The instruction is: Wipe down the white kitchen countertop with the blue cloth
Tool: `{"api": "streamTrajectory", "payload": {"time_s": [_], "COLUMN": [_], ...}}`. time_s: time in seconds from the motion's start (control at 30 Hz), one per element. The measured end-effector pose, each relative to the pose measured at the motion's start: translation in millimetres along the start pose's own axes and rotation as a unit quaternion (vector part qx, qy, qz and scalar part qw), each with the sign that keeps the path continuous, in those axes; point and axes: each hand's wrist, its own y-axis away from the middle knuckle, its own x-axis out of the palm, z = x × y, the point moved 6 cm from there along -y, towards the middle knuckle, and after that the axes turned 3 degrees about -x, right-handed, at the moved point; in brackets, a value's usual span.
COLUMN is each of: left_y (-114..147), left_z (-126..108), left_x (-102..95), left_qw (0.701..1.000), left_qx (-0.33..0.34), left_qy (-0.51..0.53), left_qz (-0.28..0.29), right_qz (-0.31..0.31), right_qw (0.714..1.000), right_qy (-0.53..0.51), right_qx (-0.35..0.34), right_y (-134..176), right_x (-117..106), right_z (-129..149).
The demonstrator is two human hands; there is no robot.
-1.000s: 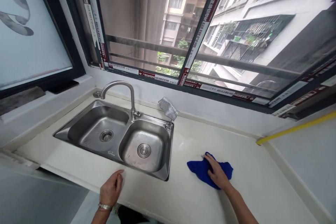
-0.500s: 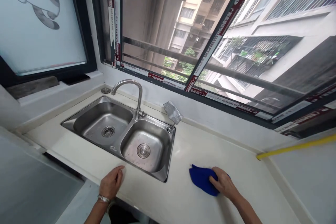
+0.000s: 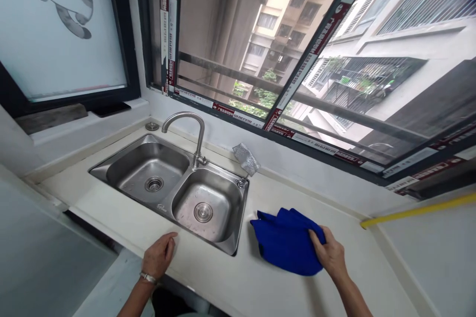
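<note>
One blue cloth (image 3: 284,240), one double-bowl steel sink (image 3: 169,185) with one curved faucet (image 3: 189,131), one crumpled silver scouring pad (image 3: 246,158), two hands in view. Sink: two basins, each with one round drain; both basins hold nothing else that shows. Scouring pad sits at the sink's far right corner, against the wall under the window (image 3: 297,59). Blue cloth lies spread and rumpled on the pale countertop (image 3: 260,287), just right of the sink's right edge, apart from the rim. Right hand (image 3: 330,255) lies on the cloth's right end, fingers curled into the fabric, gripping it. Left hand (image 3: 158,257), bracelet at the wrist, rests at the counter's near edge in front of the right basin, fingers loosely bent, holding nothing, well apart from the cloth. One yellow strip (image 3: 416,210) runs along the counter's right side.
</note>
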Motion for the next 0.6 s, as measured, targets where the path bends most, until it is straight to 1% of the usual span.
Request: {"api": "streamTrajectory", "payload": {"time_s": [0.03,0.07,0.1,0.13,0.2,0.27,0.33,0.37,0.43,0.5,0.53,0.6], "left_y": [0,0,1,1,1,1,1,1,0,-1,-1,-2], "left_z": [0,0,1,1,2,2,2,2,1,0,0,-1], "left_x": [0.0,0.1,0.3,0.7,1.7,2.3,2.4,2.4,2.3,1.9,1.6,1.1], "left_qw": [1.0,1.0,1.0,1.0,1.0,1.0,1.0,1.0,0.999,0.999,0.999,0.999], "left_qx": [0.0,-0.001,-0.001,-0.002,-0.001,0.002,0.004,0.005,0.005,0.004,0.001,-0.008], "left_qy": [0.002,0.003,0.002,0.001,-0.006,-0.017,-0.026,-0.029,-0.032,-0.035,-0.037,-0.038], "left_qz": [-0.002,-0.006,-0.008,-0.009,-0.01,-0.011,-0.011,-0.009,-0.004,0.001,0.003,0.005], "right_qz": [0.038,0.054,0.02,0.002,-0.02,-0.004,0.016,0.021,0.003,-0.04,-0.067,-0.111], "right_qw": [0.999,0.996,0.996,0.995,0.996,0.996,0.994,0.994,0.995,0.993,0.99,0.982], "right_qy": [0.028,0.066,0.091,0.098,0.088,0.071,0.067,0.068,0.08,0.108,0.124,0.15], "right_qx": [0.011,0.014,0.012,0.008,-0.021,-0.057,-0.081,-0.084,-0.068,-0.04,-0.026,-0.005], "right_y": [3,6,9,13,23,34,46,51,60,66,69,74], "right_x": [8,14,14,17,30,56,88,105,132,147,149,145], "right_z": [-19,-36,-51,-61,-68,-58,-38,-28,-9,5,11,17]}}
